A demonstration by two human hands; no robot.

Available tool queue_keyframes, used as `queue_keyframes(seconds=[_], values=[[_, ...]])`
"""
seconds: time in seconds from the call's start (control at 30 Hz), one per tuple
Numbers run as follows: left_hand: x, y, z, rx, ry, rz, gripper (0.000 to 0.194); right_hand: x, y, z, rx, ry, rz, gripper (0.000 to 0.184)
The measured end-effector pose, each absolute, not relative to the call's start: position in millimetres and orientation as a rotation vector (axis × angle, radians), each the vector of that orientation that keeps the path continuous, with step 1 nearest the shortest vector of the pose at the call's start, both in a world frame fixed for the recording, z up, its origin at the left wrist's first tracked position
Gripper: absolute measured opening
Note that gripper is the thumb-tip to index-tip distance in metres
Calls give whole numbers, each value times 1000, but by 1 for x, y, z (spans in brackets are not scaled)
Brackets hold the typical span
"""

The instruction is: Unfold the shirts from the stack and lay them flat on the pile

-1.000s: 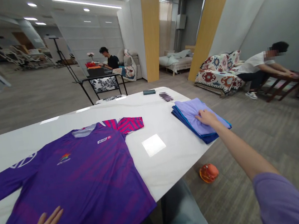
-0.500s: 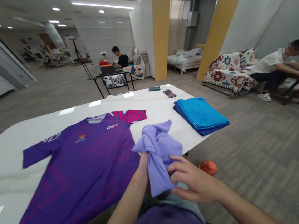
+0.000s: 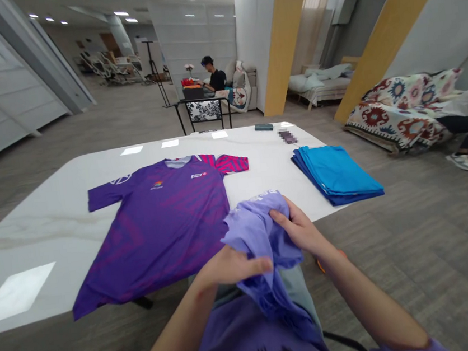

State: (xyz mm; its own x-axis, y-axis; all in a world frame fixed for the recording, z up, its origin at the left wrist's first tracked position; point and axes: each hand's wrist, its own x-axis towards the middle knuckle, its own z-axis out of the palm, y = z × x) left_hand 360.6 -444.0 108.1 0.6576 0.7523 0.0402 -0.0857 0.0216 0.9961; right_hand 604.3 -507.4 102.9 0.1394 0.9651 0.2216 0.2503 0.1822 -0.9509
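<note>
In front of my lap, a bunched lavender cloth (image 3: 257, 226) hangs between my two hands, with white lettering along its top edge. My left hand (image 3: 231, 265) grips it from the left, thumb stretched across the front and the fingers hidden behind the fabric. My right hand (image 3: 301, 225) pinches its upper right side, thumb in front and fingers behind. Its lower folds droop toward my lap. On the table beyond lies a purple short-sleeved jersey (image 3: 171, 216) with one pink-striped sleeve, spread out and overhanging the near edge.
A folded blue cloth stack (image 3: 341, 171) sits at the white table's (image 3: 48, 213) right edge. Farther back are a dark case (image 3: 263, 127) and a blurred small item (image 3: 287, 136). A chair (image 3: 205, 111) stands behind the table. One person sits beyond it, another on the right.
My right hand has risen to the cloth's upper right, and my left hand's thumb now shows in front. White lettering has come into sight on the cloth. The view has shifted left.
</note>
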Motion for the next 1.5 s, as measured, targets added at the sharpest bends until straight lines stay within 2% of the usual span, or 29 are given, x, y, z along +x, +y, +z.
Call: queue_keyframes(seconds=[0.1, 0.23, 0.3, 0.4, 0.53, 0.6, 0.67, 0.77, 0.83, 0.87, 0.97, 1.0, 1.03, 1.1, 1.17, 1.2, 1.23, 1.33, 1.37, 1.4, 1.5], values=[[351, -442, 107, 1299, 776, 911, 57, 592, -502, 105, -1275, -1301, 752, 53], [328, -428, 122, 1169, 858, 1247, 56, 597, -497, 109, -1247, -1343, 771, 47], [318, -425, 142, 1126, 858, 1310, 59, 594, -494, 115, -1252, -1333, 639, 49], [317, -436, 185, 1294, 750, 1186, 59, 580, -494, 132, -1242, -1289, 450, 54], [343, -467, 240, 2036, 376, 897, 58, 565, -502, 173, -1020, -1474, 786, 78], [354, -475, 259, 2312, 295, 908, 72, 568, -504, 196, -961, -1464, 819, 76], [355, -471, 270, 2458, 263, 946, 77, 578, -503, 219, -985, -1418, 798, 62], [344, -448, 263, 2550, 276, 1028, 49, 598, -501, 250, -1038, -1365, 814, 41], [338, -428, 240, 2533, 477, 1240, 40, 607, -501, 269, -1039, -1372, 799, 37], [337, -418, 224, 2496, 641, 1384, 42, 609, -501, 278, -1044, -1392, 782, 36], [340, -393, 180, 2353, 1102, 1749, 64, 605, -501, 303, -1082, -1536, 718, 39], [341, -386, 171, 2338, 1173, 1820, 65, 602, -500, 310, -1093, -1591, 680, 42], [339, -379, 166, 2361, 1183, 1863, 59, 600, -500, 317, -1101, -1655, 637, 44], [329, -367, 167, 2486, 1056, 1869, 32, 600, -498, 331, -1124, -1846, 537, 45], [310, -355, 175, 2595, 879, 1849, 13, 605, -496, 343, -1174, -2098, 358, 62], [300, -349, 180, 2614, 835, 1857, 13, 608, -496, 348, -1195, -2219, 236, 71], [290, -344, 184, 2592, 847, 1901, 20, 611, -495, 353, -1209, -2313, 109, 71], [274, -337, 187, 2311, 1093, 2111, 51, 610, -492, 365, -1160, -2441, -158, 35], [274, -337, 186, 2212, 1142, 2093, 59, 607, -491, 368, -1124, -2452, -195, 28], [277, -338, 184, 2130, 1136, 2000, 61, 604, -489, 370, -1094, -2449, -222, 27], [284, -342, 183, 1969, 971, 1569, 42, 600, -477, 374, -1132, -2333, -353, 26]])
